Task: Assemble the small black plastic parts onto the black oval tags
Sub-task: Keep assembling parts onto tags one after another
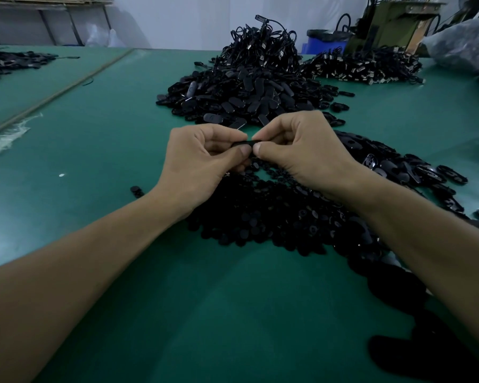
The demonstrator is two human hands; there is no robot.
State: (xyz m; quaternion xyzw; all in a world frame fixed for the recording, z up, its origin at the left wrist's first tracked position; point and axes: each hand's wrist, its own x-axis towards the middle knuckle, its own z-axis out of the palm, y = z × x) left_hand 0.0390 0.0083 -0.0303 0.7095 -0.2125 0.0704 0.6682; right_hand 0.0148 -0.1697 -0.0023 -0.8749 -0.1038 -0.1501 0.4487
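Both hands, the left hand and the right hand, pinched one black tag, perhaps with a part, above the small-parts heap; behind lay the oval tags pile.

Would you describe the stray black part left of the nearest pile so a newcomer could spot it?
On the green table, find the nearest pile of small black parts. Just off its left edge sits the stray part, alone on the mat while its neighbours lie heaped.
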